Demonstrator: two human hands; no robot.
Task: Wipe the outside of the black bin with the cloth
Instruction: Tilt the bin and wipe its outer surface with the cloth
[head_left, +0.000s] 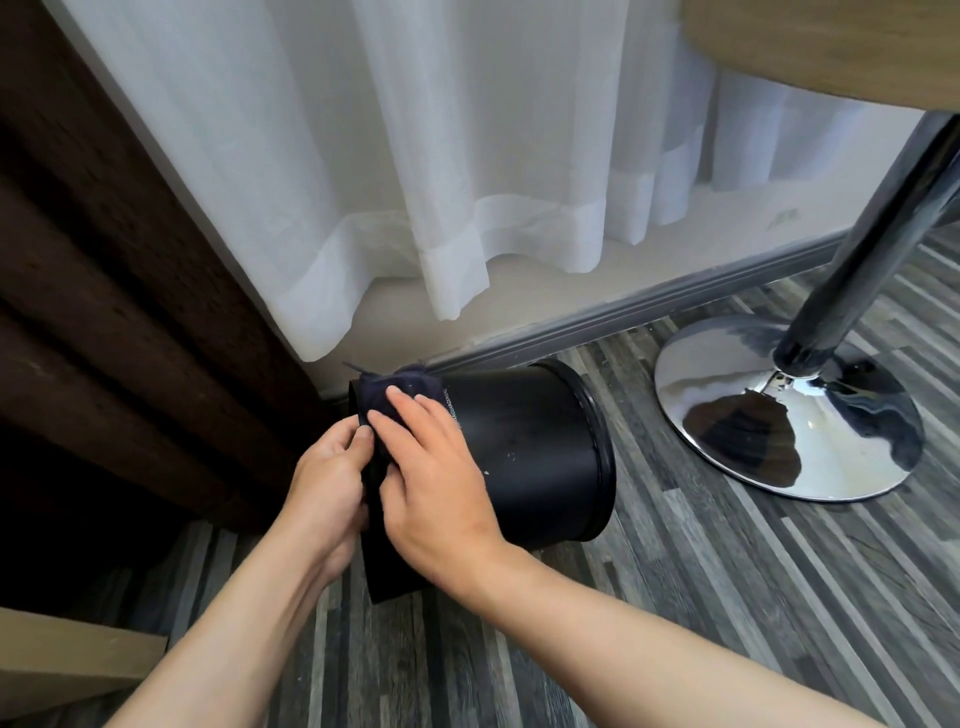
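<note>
The black bin (524, 447) lies tipped on its side on the floor, its rimmed mouth facing right and its base toward me at the left. A dark navy cloth (402, 392) is draped over the bin's upper left edge by the base. My right hand (431, 478) lies flat on the cloth, fingers spread, pressing it to the bin's wall. My left hand (324, 478) grips the bin's base edge from the left, fingertips curled next to the cloth.
A chrome table pedestal (784, 410) with a slanted pole stands right of the bin, under a wooden tabletop (831, 41). White sheer curtains (415, 182) and a grey skirting board run behind. A dark brown curtain (104, 312) hangs at the left. The floor is striped grey planks.
</note>
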